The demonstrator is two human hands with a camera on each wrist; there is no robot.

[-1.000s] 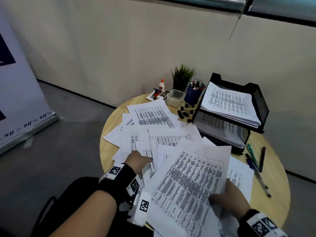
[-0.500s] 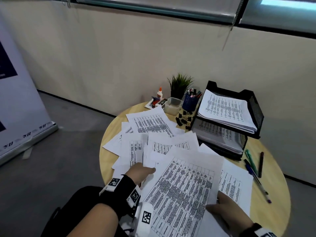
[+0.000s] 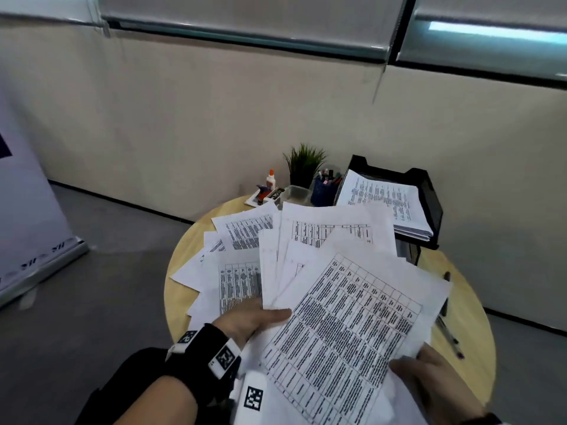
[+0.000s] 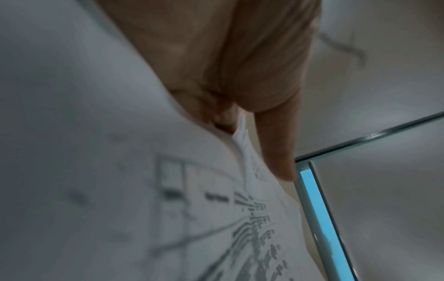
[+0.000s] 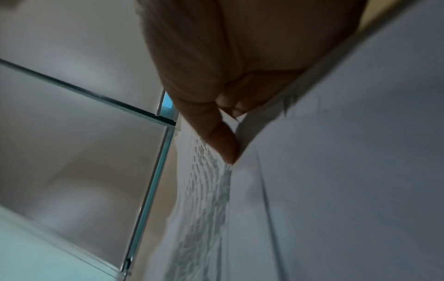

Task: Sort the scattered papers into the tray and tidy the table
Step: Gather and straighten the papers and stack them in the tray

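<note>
Fanned papers [image 3: 346,317] — printed tables (text blurred) — are pinched by the left hand [image 3: 248,320] and right hand [image 3: 429,375] above the counter [image 3: 472,326]; tray [image 3: 429,191] is stacked.

Loose papers [image 3: 245,234] cover the left and middle of the round desk [image 3: 478,320], leaving bare wood only along its left rim and right edge. The right edge is partly taken by pens [image 3: 449,335], and the black tray [image 3: 429,197] stands at the far right. The far edge is crowded by a plant [image 3: 303,162], pen cup [image 3: 322,191] and glue bottle [image 3: 270,180].
</note>
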